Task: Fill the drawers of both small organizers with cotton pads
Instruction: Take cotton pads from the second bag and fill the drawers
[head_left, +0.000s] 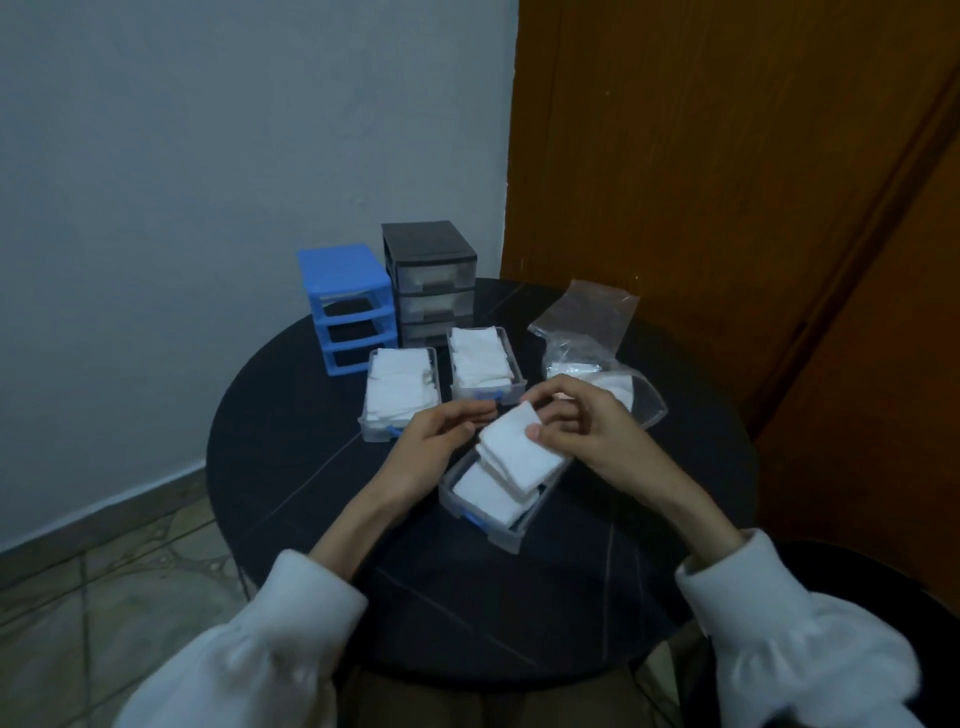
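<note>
Just below the middle of the frame, a stack of white cotton pads (522, 449) is sitting tilted over the far end of a clear plastic drawer (498, 525) with a blue handle, which is lying on the round black table (311, 467). More white pads are lying flat inside that drawer, under the stack. The right hand (592, 431) is grasping the stack, with its thumb pressing on top and its fingers curling over the far edge. The left hand (441, 436) is hovering just beside the stack's left edge with fingers loosely extended and relaxed; whether its fingertips are touching the pads cannot be told.

Further up the frame, two more clear drawers are resting side by side on the table, each heaped with white pads: the left drawer (400, 392) and the right drawer (483, 364). Behind them, toward the upper middle, a blue organizer (345, 306) is standing with its three slots showing dark and open, and touching its right side a taller black organizer (428, 275) is holding its translucent drawers. To the right of the drawers, a crumpled clear plastic bag (582, 327) is lying with some white pads inside. White sleeves (270, 649) are covering both forearms at the bottom of the frame. A grey wall is filling the upper left, and a wooden door the right.
</note>
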